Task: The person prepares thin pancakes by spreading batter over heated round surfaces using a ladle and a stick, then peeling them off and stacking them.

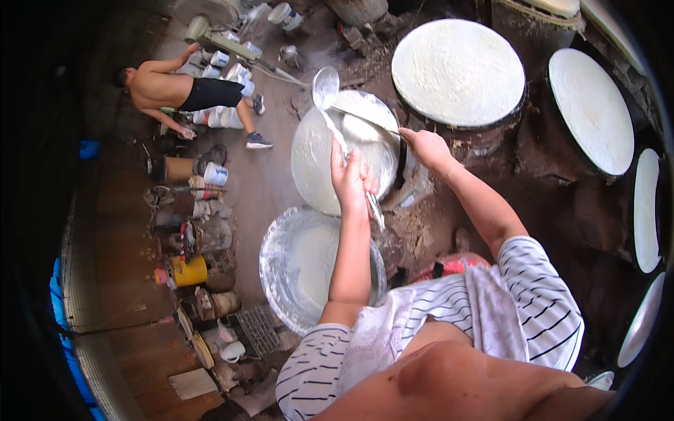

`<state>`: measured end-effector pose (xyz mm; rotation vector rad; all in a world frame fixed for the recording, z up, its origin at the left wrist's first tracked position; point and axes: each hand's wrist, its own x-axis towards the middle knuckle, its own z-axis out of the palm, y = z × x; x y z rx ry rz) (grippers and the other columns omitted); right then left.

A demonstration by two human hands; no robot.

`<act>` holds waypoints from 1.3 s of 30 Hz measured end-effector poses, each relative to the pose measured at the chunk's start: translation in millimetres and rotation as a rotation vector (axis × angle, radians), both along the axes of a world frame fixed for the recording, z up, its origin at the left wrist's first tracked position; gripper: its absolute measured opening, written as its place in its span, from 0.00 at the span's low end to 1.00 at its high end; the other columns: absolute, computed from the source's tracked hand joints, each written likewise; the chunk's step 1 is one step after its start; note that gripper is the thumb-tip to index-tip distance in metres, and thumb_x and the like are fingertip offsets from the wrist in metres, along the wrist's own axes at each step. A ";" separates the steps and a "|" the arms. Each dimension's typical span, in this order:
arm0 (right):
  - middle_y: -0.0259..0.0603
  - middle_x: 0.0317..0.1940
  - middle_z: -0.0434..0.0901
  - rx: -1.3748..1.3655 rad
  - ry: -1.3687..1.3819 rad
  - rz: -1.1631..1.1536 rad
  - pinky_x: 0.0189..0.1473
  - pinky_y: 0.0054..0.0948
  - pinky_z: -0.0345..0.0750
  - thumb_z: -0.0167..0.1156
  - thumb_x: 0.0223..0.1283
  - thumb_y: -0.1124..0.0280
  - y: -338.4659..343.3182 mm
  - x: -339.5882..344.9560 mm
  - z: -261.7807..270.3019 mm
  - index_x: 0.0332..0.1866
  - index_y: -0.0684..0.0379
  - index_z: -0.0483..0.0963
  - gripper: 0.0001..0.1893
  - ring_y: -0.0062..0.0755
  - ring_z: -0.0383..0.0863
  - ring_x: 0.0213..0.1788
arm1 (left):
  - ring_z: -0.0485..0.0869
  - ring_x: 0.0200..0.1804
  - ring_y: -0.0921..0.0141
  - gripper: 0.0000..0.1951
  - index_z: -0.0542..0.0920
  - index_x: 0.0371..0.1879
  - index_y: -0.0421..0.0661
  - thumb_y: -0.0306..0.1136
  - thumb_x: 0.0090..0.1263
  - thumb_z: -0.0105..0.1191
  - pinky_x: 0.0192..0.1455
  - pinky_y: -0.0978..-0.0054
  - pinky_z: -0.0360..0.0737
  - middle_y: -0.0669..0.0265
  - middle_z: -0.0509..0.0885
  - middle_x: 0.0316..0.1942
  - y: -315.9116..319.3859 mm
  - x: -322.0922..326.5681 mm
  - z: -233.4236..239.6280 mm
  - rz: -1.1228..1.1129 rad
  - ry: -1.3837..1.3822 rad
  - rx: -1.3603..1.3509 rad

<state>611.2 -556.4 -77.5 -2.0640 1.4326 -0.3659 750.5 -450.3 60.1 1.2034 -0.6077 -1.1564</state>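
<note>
My left hand (pixel 354 176) is closed around the handle of a metal ladle (pixel 325 84), whose bowl is coated with white batter. In my right hand (pixel 427 150) is a long, thin flat-bladed tool (pixel 366 118), perhaps a spatula. Its blade reaches left toward the ladle's handle, above a round white-coated surface (pixel 316 160). Steam or glare blurs this surface, and I cannot tell whether it is one pan or a pan with a sheet lifted off it. Below it, a large basin (pixel 274 273) holds pale liquid batter; my left forearm crosses over part of it.
Round white-topped griddles or drums stand at upper right (pixel 458 71) and far right (pixel 591 110), with more along the rim. A shirtless person (pixel 168 87) stands at upper left beside several white buckets (pixel 220 59) and a pedestal fan (pixel 226 42). A yellow bucket (pixel 189 270) sits among clutter at left.
</note>
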 end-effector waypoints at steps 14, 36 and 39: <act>0.56 0.40 0.78 -0.039 -0.199 0.161 0.44 0.45 0.74 0.47 0.59 0.70 18.2 -50.8 -31.2 0.54 0.55 0.72 0.17 0.54 0.78 0.42 | 0.62 0.10 0.83 0.17 0.64 0.18 0.50 0.34 0.73 0.46 0.14 0.86 0.64 0.77 0.63 0.11 -6.4 80.8 -29.3 -0.003 1.140 0.149; 0.47 0.38 0.82 0.168 -0.443 0.004 0.44 0.33 0.77 0.57 0.59 0.66 82.7 3.8 -45.0 0.52 0.53 0.77 0.15 0.35 0.82 0.37 | 0.64 0.09 0.82 0.16 0.62 0.18 0.47 0.31 0.72 0.43 0.07 0.83 0.66 0.74 0.63 0.12 89.8 54.4 6.0 -0.151 1.814 -0.459; 0.46 0.41 0.81 -0.082 -0.314 0.216 0.45 0.36 0.77 0.60 0.57 0.65 102.9 11.8 -10.5 0.49 0.49 0.79 0.14 0.41 0.82 0.41 | 0.60 0.09 0.83 0.18 0.59 0.17 0.51 0.33 0.73 0.43 0.07 0.85 0.62 0.76 0.61 0.12 93.3 86.6 13.3 -0.141 1.385 -0.484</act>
